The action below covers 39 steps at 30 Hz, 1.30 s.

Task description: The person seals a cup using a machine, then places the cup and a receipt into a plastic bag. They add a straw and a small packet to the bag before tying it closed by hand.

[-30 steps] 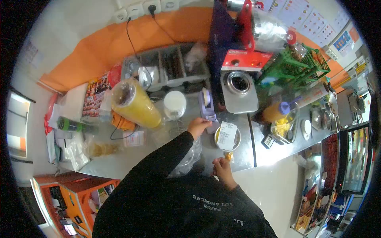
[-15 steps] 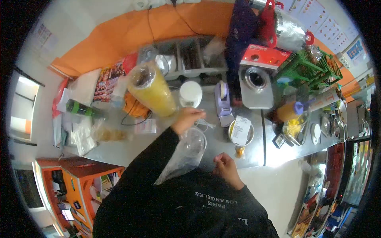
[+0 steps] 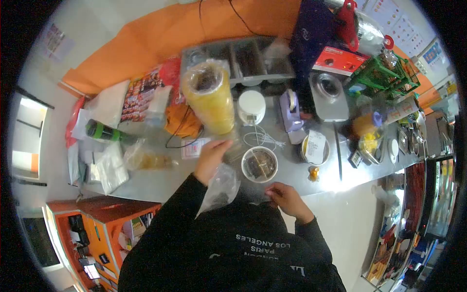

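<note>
Beneath my left hand hangs a clear plastic bag, pinched between thumb and fingers. Between my hands a round white-rimmed bowl stands on the metal counter, with dark contents under what looks like clear film. My right hand is closed in a pinch just below the bowl's right edge; what its fingertips hold is too small to tell. Behind my left hand stands a large roll of yellowish plastic film. A thin white cord lies coiled behind the bowl.
Behind are a white scale, a purple tape dispenser and a cup sealer. To the right, a receipt covers another bowl. A bag of brownish food and a green-banded bottle lie left.
My left hand and the plastic bag have moved left, uncovering the bowl. My right hand is now close to the bowl's edge. The view has shifted slightly.
</note>
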### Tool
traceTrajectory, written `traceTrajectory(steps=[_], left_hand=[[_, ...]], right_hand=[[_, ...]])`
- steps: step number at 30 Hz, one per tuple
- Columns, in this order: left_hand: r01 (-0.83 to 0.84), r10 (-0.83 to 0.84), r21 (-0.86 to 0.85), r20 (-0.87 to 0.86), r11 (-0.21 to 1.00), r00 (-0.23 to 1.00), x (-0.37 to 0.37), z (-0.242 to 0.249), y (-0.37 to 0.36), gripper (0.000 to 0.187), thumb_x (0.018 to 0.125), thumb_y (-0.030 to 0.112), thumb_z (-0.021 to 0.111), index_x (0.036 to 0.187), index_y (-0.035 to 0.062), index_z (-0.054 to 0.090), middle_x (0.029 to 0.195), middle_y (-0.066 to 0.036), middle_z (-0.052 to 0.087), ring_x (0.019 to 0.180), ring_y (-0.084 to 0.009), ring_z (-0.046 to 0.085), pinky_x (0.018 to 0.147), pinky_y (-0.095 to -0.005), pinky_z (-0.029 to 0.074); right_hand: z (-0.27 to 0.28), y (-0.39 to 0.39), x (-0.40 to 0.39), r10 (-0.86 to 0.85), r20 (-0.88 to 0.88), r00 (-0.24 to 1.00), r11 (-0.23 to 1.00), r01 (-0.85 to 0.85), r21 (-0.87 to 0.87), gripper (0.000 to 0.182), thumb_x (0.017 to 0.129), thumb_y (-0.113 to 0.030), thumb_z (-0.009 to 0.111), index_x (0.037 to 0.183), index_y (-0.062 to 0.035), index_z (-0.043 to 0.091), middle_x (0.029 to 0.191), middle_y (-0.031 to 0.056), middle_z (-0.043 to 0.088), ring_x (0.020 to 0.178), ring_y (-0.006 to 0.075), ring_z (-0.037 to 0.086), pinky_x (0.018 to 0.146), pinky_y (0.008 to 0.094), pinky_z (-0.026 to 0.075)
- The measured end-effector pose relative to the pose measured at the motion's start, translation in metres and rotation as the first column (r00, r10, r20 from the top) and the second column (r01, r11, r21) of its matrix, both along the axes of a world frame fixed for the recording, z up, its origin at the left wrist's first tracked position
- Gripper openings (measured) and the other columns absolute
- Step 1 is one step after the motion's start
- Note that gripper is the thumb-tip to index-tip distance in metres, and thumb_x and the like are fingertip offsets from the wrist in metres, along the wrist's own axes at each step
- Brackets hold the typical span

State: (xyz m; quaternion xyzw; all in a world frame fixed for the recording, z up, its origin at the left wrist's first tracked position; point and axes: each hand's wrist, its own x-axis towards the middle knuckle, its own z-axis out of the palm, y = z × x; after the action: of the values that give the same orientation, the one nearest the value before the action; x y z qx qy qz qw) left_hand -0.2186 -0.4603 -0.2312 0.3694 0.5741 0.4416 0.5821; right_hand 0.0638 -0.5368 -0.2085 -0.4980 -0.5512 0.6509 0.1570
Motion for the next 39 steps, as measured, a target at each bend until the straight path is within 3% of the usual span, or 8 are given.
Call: traceTrajectory(steps=[4, 7, 16, 19, 24, 31, 34, 39], left_hand=[[0.183, -0.172, -0.111, 0.106, 0.977, 0.979, 0.031, -0.039, 0.046, 0.035, 0.091, 0.027, 0.069, 0.112, -0.0012, 0.069, 0.107, -0.006, 0.07, 0.098, -0.0116, 0.061, 0.087, -0.0269, 0.045], [0.292, -0.305, -0.197, -0.04, 0.936, 0.952, 0.042, -0.041, 0.061, 0.036, 0.091, 0.028, 0.067, 0.115, 0.0019, 0.069, 0.101, -0.004, 0.07, 0.092, -0.0122, 0.061, 0.082, -0.0249, 0.045], [0.427, -0.38, -0.232, 0.223, 0.874, 0.898, 0.044, -0.108, 0.095, 0.024, 0.09, 0.025, 0.069, 0.102, 0.0042, 0.071, 0.094, -0.004, 0.07, 0.082, -0.0116, 0.064, 0.07, -0.0264, 0.05], [0.51, -0.511, -0.238, 0.063, 0.826, 0.857, 0.045, -0.119, 0.092, 0.03, 0.09, 0.027, 0.067, 0.106, 0.003, 0.072, 0.101, -0.004, 0.071, 0.09, -0.0135, 0.065, 0.083, -0.0262, 0.05], [0.627, -0.648, -0.251, -0.002, 0.737, 0.761, 0.046, -0.127, 0.095, 0.025, 0.086, 0.022, 0.071, 0.101, 0.0021, 0.074, 0.089, -0.005, 0.071, 0.077, -0.013, 0.063, 0.067, -0.0273, 0.049], [0.74, -0.789, -0.311, -0.058, 0.597, 0.612, 0.045, -0.137, 0.112, 0.027, 0.083, 0.027, 0.072, 0.1, 0.0065, 0.076, 0.086, -0.004, 0.071, 0.075, -0.0127, 0.061, 0.066, -0.03, 0.049], [0.885, -0.886, -0.242, -0.354, 0.397, 0.3, 0.042, -0.154, 0.124, 0.027, 0.081, 0.033, 0.073, 0.099, 0.0119, 0.077, 0.081, -0.008, 0.072, 0.071, -0.0159, 0.064, 0.065, -0.0326, 0.05], [0.8, -0.756, -0.332, -0.618, 0.5, 0.216, 0.051, -0.143, 0.115, 0.03, 0.08, 0.039, 0.073, 0.091, 0.0117, 0.077, 0.079, -0.014, 0.072, 0.069, -0.0255, 0.068, 0.066, -0.0371, 0.052]], right_hand=[[-0.045, -0.016, 0.005, -0.174, -0.02, 0.984, 0.984, 0.174, -0.027, 0.018, 0.099, -0.017, 0.057, 0.1, 0.0008, 0.06, 0.077, 0.003, 0.06, 0.065, 0.0099, 0.057, 0.06, 0.0257, 0.048], [-0.075, -0.021, 0.005, -0.253, -0.048, 0.966, 0.966, 0.249, -0.069, 0.018, 0.099, -0.018, 0.057, 0.097, -0.0008, 0.06, 0.075, 0.0023, 0.06, 0.064, 0.0097, 0.055, 0.059, 0.0257, 0.047], [-0.095, -0.02, -0.005, -0.298, -0.001, 0.954, 0.954, 0.298, -0.021, 0.022, 0.098, -0.023, 0.06, 0.09, -0.0029, 0.058, 0.069, -0.0006, 0.056, 0.062, 0.0083, 0.053, 0.057, 0.0255, 0.044], [-0.116, -0.021, -0.007, -0.335, 0.033, 0.942, 0.942, 0.335, 0.005, 0.021, 0.096, -0.022, 0.063, 0.093, -0.0016, 0.06, 0.076, 0.0035, 0.061, 0.067, 0.0119, 0.057, 0.062, 0.0287, 0.047], [-0.144, -0.017, -0.01, -0.37, 0.031, 0.928, 0.848, 0.324, 0.419, 0.016, 0.091, -0.014, 0.066, 0.098, 0.0003, 0.065, 0.088, 0.0177, 0.069, 0.079, 0.0266, 0.068, 0.071, 0.037, 0.052], [-0.138, -0.013, -0.012, -0.333, 0.125, 0.935, 0.829, 0.227, 0.512, 0.016, 0.088, -0.01, 0.066, 0.1, -0.001, 0.064, 0.094, 0.0195, 0.067, 0.085, 0.0367, 0.067, 0.072, 0.0427, 0.052], [-0.149, -0.011, -0.003, -0.288, 0.251, 0.924, 0.788, 0.079, 0.611, 0.019, 0.087, -0.012, 0.065, 0.102, -0.0017, 0.061, 0.095, 0.0194, 0.065, 0.085, 0.0401, 0.065, 0.071, 0.0478, 0.051], [-0.154, -0.016, -0.001, -0.316, 0.362, 0.877, 0.783, 0.026, 0.621, 0.024, 0.085, -0.014, 0.064, 0.104, -0.0016, 0.057, 0.093, 0.022, 0.062, 0.078, 0.0446, 0.062, 0.068, 0.0508, 0.051]])
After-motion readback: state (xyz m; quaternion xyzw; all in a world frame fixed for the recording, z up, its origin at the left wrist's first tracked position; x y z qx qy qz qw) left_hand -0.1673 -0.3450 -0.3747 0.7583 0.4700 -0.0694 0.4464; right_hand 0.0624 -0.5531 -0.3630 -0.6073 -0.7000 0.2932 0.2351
